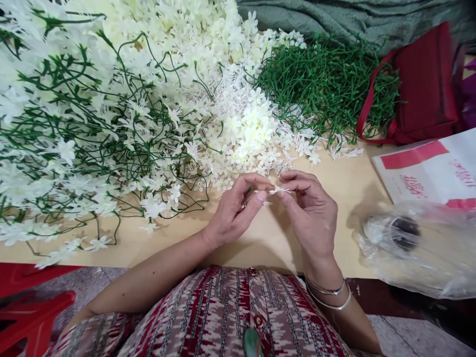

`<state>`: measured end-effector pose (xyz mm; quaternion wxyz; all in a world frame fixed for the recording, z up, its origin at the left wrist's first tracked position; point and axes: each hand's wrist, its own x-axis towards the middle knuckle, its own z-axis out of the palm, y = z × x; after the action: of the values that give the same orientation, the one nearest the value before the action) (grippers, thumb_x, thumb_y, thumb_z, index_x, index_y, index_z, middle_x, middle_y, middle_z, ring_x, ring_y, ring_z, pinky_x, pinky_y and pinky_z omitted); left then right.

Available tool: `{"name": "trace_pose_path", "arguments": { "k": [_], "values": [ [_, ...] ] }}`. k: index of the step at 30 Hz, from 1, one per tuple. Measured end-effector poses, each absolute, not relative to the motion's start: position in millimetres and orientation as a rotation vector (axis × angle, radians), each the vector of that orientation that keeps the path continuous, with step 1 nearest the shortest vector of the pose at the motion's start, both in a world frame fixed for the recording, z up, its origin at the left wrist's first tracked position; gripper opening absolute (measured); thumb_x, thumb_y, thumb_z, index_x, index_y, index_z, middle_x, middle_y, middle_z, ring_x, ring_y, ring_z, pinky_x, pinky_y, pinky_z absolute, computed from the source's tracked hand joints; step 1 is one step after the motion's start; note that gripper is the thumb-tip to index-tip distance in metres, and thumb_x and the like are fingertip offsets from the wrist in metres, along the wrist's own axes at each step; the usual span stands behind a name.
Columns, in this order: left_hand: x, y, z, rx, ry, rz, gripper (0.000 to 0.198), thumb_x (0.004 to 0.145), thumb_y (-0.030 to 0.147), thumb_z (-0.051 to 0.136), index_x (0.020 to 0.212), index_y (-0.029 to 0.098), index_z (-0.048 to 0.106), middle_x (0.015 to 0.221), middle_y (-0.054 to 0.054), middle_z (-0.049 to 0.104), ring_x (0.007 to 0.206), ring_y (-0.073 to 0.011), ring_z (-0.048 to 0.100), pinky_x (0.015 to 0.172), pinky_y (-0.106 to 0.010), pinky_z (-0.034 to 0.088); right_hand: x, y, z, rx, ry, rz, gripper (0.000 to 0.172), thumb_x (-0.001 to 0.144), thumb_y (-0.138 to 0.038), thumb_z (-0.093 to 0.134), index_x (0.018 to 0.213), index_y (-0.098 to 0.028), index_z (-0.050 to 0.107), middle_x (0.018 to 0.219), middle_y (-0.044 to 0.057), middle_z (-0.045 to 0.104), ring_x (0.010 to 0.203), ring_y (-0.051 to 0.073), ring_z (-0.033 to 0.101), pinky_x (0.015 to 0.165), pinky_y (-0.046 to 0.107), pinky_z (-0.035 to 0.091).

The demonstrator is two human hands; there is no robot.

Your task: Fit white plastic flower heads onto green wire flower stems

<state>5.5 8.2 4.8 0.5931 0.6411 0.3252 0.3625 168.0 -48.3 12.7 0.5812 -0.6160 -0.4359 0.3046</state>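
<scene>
Right above the bare tabletop (334,183), the left hand (234,210) and right hand (310,213) meet, their fingers (260,196) pinching a small white flower piece (277,190) between the tips. Just beyond lies a heap of loose white blossoms (249,129). Finished flower stems (92,114) spread to the left, bare green stems (327,84) to the right, near a red bag (424,84).

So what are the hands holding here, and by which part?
A small white flower piece, pinched between the fingertips of the left hand and the right hand. Which part each grip takes is too small to tell.
</scene>
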Motion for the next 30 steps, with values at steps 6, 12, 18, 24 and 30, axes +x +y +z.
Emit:
{"name": "trace_pose_path", "arguments": {
  "k": [6, 12, 18, 24, 30],
  "values": [
    [5.2, 12.4, 0.7, 1.28, 0.631, 0.82, 0.034, 0.104, 0.033, 0.041, 0.136, 0.022, 0.044, 0.089, -0.003, 0.069, 0.056, -0.0121, 0.039, 0.061, -0.03, 0.043, 164.8, -53.2, 12.5, -1.455, -0.838, 0.66, 0.012, 0.088, -0.03, 0.079, 0.093, -0.029, 0.068, 0.093, 0.0, 0.076, 0.087, 0.021, 0.073, 0.084, 0.04, 0.058],
    [3.6, 20.3, 8.6, 1.168, 0.477, 0.661, 0.038, 0.107, 0.045, 0.048, 0.138, 0.023, 0.048, 0.102, -0.01, 0.076, 0.067, -0.0138, 0.06, 0.068, -0.032, 0.05, 168.8, -53.0, 9.8, -1.404, -0.802, 0.698, 0.012, 0.088, -0.031, 0.079, 0.091, -0.031, 0.068, 0.086, -0.002, 0.072, 0.078, 0.02, 0.068, 0.074, 0.035, 0.053],
    [-0.5, 26.0, 9.4, 1.064, 0.443, 0.503, 0.037, 0.105, 0.056, 0.053, 0.119, 0.023, 0.063, 0.095, -0.009, 0.077, 0.053, -0.0089, 0.055, 0.053, -0.025, 0.043, 176.1, -47.7, 7.9, -1.386, -0.812, 0.779, 0.016, 0.092, -0.047, 0.071, 0.091, -0.035, 0.061, 0.076, -0.002, 0.066, 0.069, 0.022, 0.063, 0.07, 0.04, 0.055],
    [-3.5, 28.4, 13.0, 1.151, 0.451, 0.431, 0.048, 0.104, 0.059, 0.048, 0.113, 0.021, 0.076, 0.074, -0.001, 0.053, 0.059, -0.0115, 0.043, 0.054, -0.027, 0.04, 178.0, -47.1, 10.5, -1.397, -0.779, 0.88, 0.022, 0.088, -0.053, 0.074, 0.089, -0.034, 0.062, 0.074, 0.0, 0.064, 0.07, 0.022, 0.062, 0.074, 0.042, 0.056],
    [-1.7, 27.9, 14.0, 1.295, 0.515, 0.431, 0.037, 0.105, 0.049, 0.053, 0.103, 0.02, 0.077, 0.07, 0.001, 0.053, 0.065, -0.012, 0.052, 0.064, -0.025, 0.049, 177.5, -46.0, 13.1, -1.259, -0.651, 1.065, 0.017, 0.082, -0.04, 0.082, 0.085, -0.029, 0.069, 0.088, -0.001, 0.066, 0.074, 0.015, 0.06, 0.074, 0.033, 0.055]
  ]
}}
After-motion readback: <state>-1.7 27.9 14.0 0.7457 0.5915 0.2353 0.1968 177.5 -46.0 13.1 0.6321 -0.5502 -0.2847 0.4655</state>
